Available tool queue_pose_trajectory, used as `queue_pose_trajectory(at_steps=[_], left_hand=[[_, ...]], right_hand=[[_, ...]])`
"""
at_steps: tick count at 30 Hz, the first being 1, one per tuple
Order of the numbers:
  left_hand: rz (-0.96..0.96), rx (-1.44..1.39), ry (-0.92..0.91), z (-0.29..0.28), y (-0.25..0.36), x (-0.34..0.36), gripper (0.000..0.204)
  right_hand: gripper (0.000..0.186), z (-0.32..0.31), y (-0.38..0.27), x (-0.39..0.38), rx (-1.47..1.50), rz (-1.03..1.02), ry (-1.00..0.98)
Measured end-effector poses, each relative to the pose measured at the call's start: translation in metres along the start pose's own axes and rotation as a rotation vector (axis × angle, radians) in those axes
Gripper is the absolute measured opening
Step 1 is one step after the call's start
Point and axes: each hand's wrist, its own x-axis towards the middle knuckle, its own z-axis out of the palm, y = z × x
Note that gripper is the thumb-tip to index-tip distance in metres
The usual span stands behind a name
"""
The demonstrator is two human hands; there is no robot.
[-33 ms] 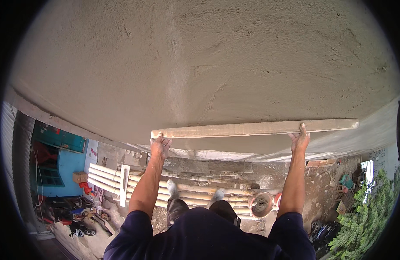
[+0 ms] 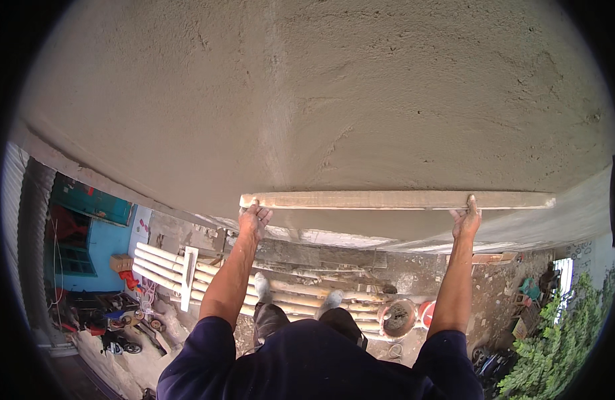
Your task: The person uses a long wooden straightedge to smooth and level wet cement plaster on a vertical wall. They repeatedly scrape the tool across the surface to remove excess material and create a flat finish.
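Both my arms reach out to a long wooden straightedge board (image 2: 394,199), which lies nearly level against a grey plastered wall (image 2: 361,100). My left hand (image 2: 255,221) grips the board near its left end, thumb over the face and fingers beneath. Toward the other end, my right hand (image 2: 466,217) holds it the same way, with a length of board sticking out beyond. Fresh-looking, rough mortar spreads above the board, with a paler vertical band left of the middle. Whether the board's far edge touches the mortar along its whole length, I cannot tell.
My feet stand on a platform of bamboo poles (image 2: 301,291). A bucket of mortar (image 2: 397,317) and a red bucket (image 2: 426,313) are at its right. A pale T-shaped wooden piece (image 2: 188,277) lies across the poles at left. Below are a motorcycle (image 2: 121,344) and leafy branches (image 2: 554,340).
The board's right end has come down, so it sits more level. Both hands have shifted slightly right and down with it, still gripping.
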Motion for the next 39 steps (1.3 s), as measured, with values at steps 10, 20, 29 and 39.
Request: queue_pose_trajectory(at_steps=[10,20,29,39], left_hand=[[-0.027,-0.131,-0.203,0.159,-0.058,-0.065,0.037],[0.119,-0.104,-0.288,0.266,0.063,-0.196,0.033],[0.169,-0.135,-0.34,0.277,0.114,-0.223,0.037],[0.852,-0.031,-0.382,0.299,0.289,-0.264,0.044]], right_hand=[[0.053,-0.09,-0.067,0.123,-0.013,0.006,-0.095],[0.053,-0.074,-0.251,0.158,0.036,-0.181,-0.125],[0.048,-0.041,-0.295,0.121,0.088,-0.254,-0.136],[0.038,0.044,-0.351,0.072,0.207,-0.309,-0.177]])
